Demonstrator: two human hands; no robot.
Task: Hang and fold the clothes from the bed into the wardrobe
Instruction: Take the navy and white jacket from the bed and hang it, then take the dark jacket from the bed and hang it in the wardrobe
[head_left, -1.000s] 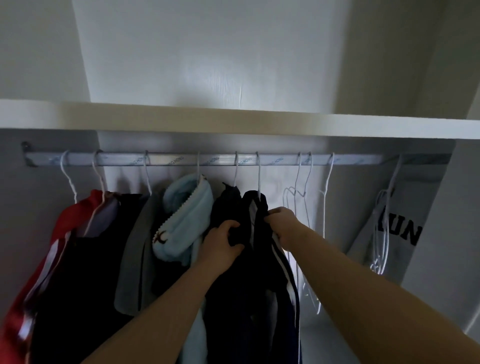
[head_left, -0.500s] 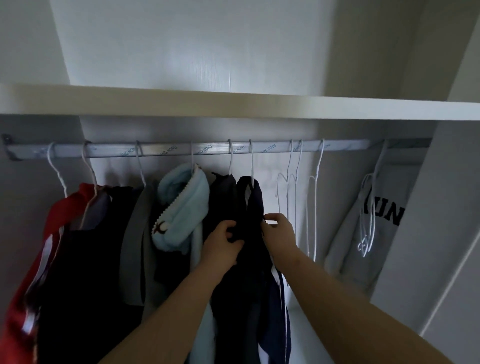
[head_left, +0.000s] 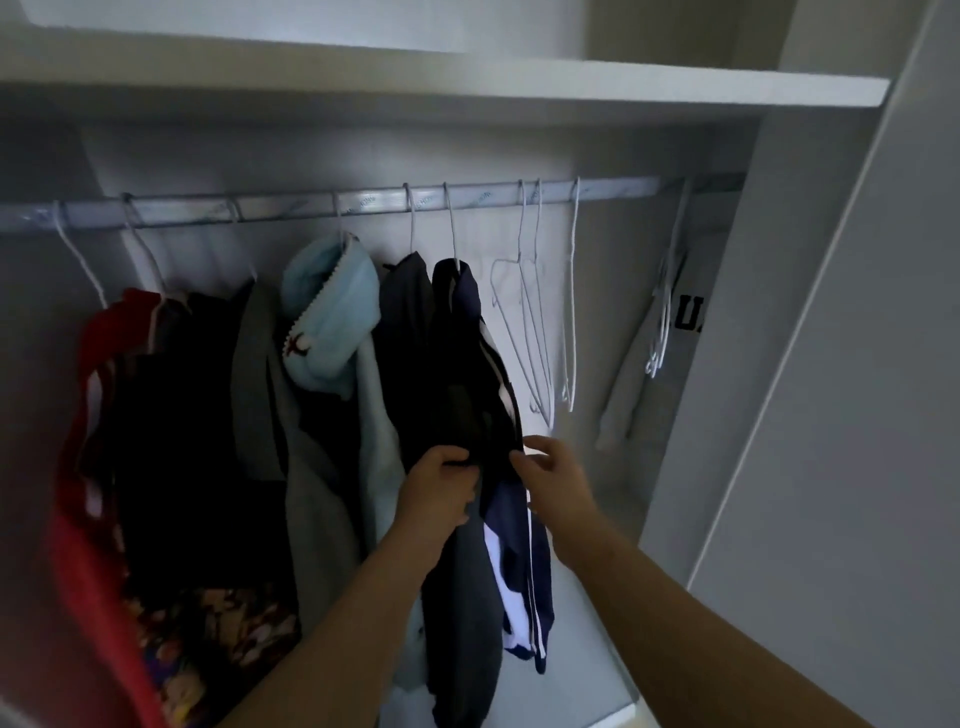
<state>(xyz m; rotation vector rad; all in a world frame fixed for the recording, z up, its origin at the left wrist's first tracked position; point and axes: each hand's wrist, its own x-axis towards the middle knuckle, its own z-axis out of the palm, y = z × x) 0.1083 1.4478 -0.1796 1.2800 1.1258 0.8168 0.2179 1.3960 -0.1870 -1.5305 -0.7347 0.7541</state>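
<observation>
A dark navy jacket (head_left: 470, 364) with white stripes hangs on a white hanger from the wardrobe rail (head_left: 363, 202). My left hand (head_left: 439, 486) is shut on the jacket's front edge about halfway down. My right hand (head_left: 553, 475) is just right of that edge, with the fingers loosely curled and touching the fabric; a firm grip is not visible. Left of the jacket hang a dark garment (head_left: 405, 322), a light blue fleece (head_left: 332, 312), a grey garment (head_left: 265, 374), black clothes (head_left: 176, 441) and a red jacket (head_left: 98, 467).
Three empty white wire hangers (head_left: 540, 322) hang on the rail right of the navy jacket. A grey sweatshirt with black letters (head_left: 670, 343) hangs at the far right beside the wardrobe side panel (head_left: 810, 364). A white shelf (head_left: 467, 83) runs above the rail.
Both hands have slid down the navy jacket from near its collar to its middle. My view has tilted downward, so the rail and shelf sit higher in frame.
</observation>
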